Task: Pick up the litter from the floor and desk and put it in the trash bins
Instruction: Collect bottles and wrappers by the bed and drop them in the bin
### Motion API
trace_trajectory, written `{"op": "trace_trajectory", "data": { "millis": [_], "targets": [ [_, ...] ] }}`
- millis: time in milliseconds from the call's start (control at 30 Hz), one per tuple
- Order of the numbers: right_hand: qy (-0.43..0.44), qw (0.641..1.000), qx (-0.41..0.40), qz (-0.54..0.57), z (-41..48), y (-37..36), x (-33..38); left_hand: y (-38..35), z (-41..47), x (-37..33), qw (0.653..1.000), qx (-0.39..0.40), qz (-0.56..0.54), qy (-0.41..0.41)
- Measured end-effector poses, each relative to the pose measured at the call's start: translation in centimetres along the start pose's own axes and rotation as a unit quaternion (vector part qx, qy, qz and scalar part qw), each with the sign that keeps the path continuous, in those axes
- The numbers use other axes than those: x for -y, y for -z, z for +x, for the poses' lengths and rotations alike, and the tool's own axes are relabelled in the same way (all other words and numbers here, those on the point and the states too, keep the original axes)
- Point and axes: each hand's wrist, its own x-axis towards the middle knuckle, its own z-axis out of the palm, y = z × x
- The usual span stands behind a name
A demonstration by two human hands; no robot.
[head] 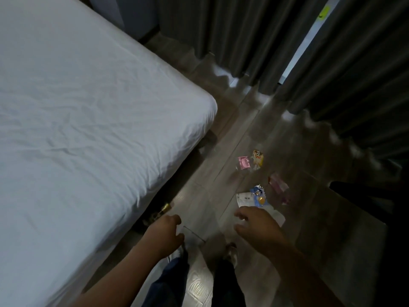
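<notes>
Litter [257, 196] on floor [199, 196], between bed edge [188, 140], curtains [343, 74]

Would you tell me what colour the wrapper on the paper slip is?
The wrapper is blue with a yellow patch; head view.

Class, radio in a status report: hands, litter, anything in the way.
Left hand, right hand: empty, loosely open. Wrappers and white paper slip on floor, none held. Nothing blocks the reach; no bin in view.

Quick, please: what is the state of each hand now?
Left hand: open, loosely curled, holding nothing.
Right hand: open, holding nothing.
</notes>
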Motion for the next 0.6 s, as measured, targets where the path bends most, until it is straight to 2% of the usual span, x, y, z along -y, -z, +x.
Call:
{"op": "trace_trajectory", "data": {
  "millis": [133,300,600],
  "targets": [
    [0.072,0.996,0.015,-0.049,3.9,-1.1,-1.8,-1.9,3.1,0.1,0.999,-0.015,-0.019,0.042],
    [0.094,0.992,0.058,-0.055,11.4,-4.0,-3.9,-5.7,8.7,1.9,0.996,-0.025,-0.034,0.080],
    [0.184,0.975,0.080,-0.100,26.3,-16.5,-9.4,-17.3,23.1,9.4,0.997,-0.025,-0.008,0.069]
  ]
}}
